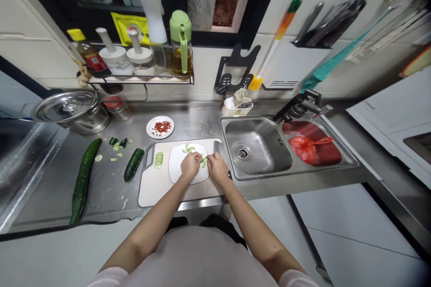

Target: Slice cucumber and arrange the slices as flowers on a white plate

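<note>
My left hand (190,167) is over a white plate with a dark rim (175,172), its fingers pinched at a small green-edged cucumber slice. Close beside it, at the plate's right side, my right hand (217,168) has its fingers closed on cucumber slices (204,164) there. More cut slices (188,148) lie at the plate's far edge. The plate rests on a pale cutting board (151,192). A row of overlapping cucumber slices (159,160) sits on the board's left part. Partly hidden by my right hand, a knife (218,147) lies along the board's right edge.
Left of the board lie a cut cucumber piece (134,165), scattered scraps (117,147) and a long cucumber (85,179). Behind stand a dish of red berries (160,127) and a lidded pot (81,116). To the right is a double sink (257,175) with a red bag (305,149).
</note>
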The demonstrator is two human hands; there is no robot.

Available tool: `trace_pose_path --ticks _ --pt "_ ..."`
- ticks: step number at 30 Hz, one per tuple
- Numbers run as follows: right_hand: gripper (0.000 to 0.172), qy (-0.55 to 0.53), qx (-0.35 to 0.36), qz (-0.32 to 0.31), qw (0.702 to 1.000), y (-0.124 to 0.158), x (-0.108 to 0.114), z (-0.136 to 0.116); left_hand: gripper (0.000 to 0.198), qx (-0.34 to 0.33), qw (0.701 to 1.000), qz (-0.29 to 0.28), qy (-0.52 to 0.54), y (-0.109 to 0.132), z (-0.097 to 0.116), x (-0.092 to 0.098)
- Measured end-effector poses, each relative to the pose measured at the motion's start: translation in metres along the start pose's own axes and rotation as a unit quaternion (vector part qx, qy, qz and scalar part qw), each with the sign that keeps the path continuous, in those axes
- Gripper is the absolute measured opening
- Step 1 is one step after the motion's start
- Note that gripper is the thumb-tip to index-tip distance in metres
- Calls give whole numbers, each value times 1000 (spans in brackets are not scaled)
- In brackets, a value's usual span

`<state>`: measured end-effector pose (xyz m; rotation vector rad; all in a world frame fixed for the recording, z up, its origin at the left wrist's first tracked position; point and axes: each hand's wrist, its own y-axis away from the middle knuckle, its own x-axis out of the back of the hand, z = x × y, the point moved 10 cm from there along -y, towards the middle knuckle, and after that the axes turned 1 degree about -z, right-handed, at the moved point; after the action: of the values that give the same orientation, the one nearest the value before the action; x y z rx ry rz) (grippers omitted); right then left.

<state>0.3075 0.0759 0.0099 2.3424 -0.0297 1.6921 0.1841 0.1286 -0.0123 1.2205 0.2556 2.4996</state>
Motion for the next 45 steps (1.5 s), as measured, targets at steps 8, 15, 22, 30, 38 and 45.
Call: trace_pose_path --ticks 8,15,22,30,38,45 --pt "27 6 -14 0 1000 -4 3 -1 11 -1 1000 10 -11 1 1 0" --pt "30 0 -45 -4 999 -6 5 -5 12 -4 1000 16 -20 3 3 2" --pt "28 -2 -63 -14 998 -7 3 -5 10 -10 1000 8 -2 3 1 1" --pt "26 -15 -63 -6 998 -10 3 -2 9 -5 1000 6 -15 3 3 1" --pt "27 -21 -64 -6 998 -11 2 0 8 14 1000 -19 -19 1 5 2" --pt "25 -31 -65 -1 997 -9 5 0 8 26 999 -27 -21 -1 3 1"
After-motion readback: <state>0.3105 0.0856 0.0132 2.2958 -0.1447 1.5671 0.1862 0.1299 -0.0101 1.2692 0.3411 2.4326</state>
